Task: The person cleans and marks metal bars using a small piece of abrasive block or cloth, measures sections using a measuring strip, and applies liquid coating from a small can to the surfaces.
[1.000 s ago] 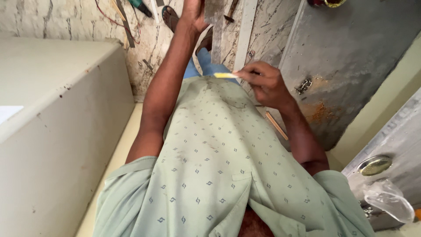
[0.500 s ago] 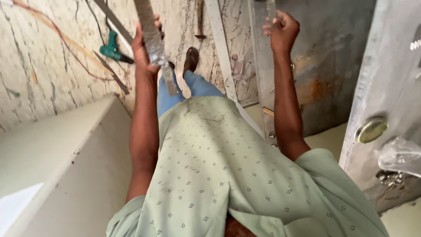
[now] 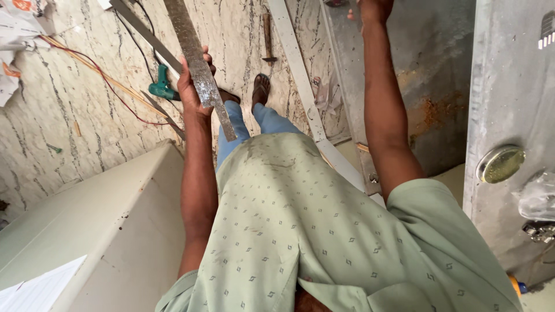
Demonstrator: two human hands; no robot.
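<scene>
My left hand [image 3: 193, 86] is closed around a long flat grey metal bar [image 3: 202, 75], held out in front of me; the bar runs from the top of the view down to just above my knee. My right hand [image 3: 374, 10] is raised at the top edge of the view, against a tall grey metal panel [image 3: 428, 86] with rust patches. That hand is partly cut off, so its grip cannot be seen. My pale green patterned shirt, jeans and sandalled feet [image 3: 261, 86] fill the middle.
A white strip [image 3: 300, 81], a hammer [image 3: 267, 36], a green power drill [image 3: 162, 88] and a red wire [image 3: 115, 86] lie on the marble floor. A white cabinet [image 3: 98, 214] stands at left. A grey door with a round knob [image 3: 500, 164] is at right.
The view has swung left and down. My right arm has stretched up along the metal panel, from chest height to the top edge. My left hand keeps hold of the metal bar.
</scene>
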